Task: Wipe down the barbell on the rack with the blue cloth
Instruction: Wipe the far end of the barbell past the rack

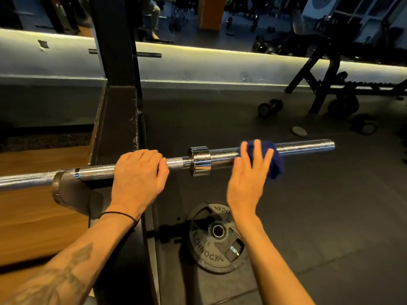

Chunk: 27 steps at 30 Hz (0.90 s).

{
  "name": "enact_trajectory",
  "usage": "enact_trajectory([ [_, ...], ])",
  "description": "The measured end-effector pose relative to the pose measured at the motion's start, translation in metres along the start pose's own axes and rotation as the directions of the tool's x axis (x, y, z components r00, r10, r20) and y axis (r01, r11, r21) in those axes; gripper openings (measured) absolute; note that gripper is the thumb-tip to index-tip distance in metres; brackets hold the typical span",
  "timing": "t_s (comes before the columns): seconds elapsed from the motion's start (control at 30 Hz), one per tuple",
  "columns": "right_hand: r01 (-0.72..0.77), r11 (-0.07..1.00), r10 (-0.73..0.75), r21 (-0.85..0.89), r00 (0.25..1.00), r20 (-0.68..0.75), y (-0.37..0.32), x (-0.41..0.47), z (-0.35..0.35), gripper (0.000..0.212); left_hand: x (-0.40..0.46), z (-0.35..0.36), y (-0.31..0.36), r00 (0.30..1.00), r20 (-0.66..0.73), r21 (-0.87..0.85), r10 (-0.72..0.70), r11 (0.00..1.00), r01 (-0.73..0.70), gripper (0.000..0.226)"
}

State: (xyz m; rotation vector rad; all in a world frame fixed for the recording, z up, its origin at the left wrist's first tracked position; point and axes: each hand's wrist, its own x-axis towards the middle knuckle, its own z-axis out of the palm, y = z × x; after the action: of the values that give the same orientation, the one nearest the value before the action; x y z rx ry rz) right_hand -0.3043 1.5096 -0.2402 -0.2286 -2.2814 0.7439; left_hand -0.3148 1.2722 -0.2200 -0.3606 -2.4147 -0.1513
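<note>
Chrome barbell (pixel 222 155) is lying level across the head view, its knurled shaft sitting in the hook of a black rack (pixel 116 89) at left, its smooth sleeve reaching out to the right past a bright collar (pixel 199 160).

Left hand (pixel 137 179): fingers are curling over the shaft, clenched around it just right of the hook and just left of the collar. A thin black band (pixel 119 215) is circling the wrist.

Right hand (pixel 248 179): fingers are spreading out straight, pressing the blue cloth (pixel 274 159) against the sleeve. Motion blur is softening the fingertips.

Cloth: draping over the sleeve about midway between collar and bar end, a fold hanging below.

Plate (pixel 214 237): black, lying flat on the dark floor beneath the sleeve, beside the rack's base.

Dumbbell (pixel 269 106): resting on the floor well beyond the bar, near a bench frame (pixel 317 84).
</note>
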Motion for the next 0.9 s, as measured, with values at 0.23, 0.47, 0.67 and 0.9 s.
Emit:
enact_trajectory([
  [0.23, 0.303, 0.948, -0.294, -0.094, 0.951, 0.097, 0.066, 0.047, -0.032, 0.047, 0.0, 0.002, -0.001, 1.0, -0.003, 0.004, -0.011, 1.0, 0.011, 0.033],
  [0.47, 0.144, 0.988, -0.146, -0.055, 0.989, -0.022, -0.016, 0.014, 0.012, 0.044, -0.001, 0.001, -0.001, 1.0, 0.008, -0.004, -0.015, 1.0, 0.015, 0.033],
  [0.67, 0.567, 0.81, -0.538, -0.148, 0.82, 0.197, 0.055, 0.053, -0.026, 0.043, 0.001, 0.0, 0.0, 1.0, 0.003, -0.011, -0.009, 1.0, 0.009, 0.034],
  [0.9, -0.097, 0.992, 0.086, -0.076, 0.988, -0.128, 0.017, 0.042, 0.0, 0.049, 0.0, -0.001, 0.0, 1.0, 0.018, -0.009, -0.011, 1.0, 0.011, 0.034],
])
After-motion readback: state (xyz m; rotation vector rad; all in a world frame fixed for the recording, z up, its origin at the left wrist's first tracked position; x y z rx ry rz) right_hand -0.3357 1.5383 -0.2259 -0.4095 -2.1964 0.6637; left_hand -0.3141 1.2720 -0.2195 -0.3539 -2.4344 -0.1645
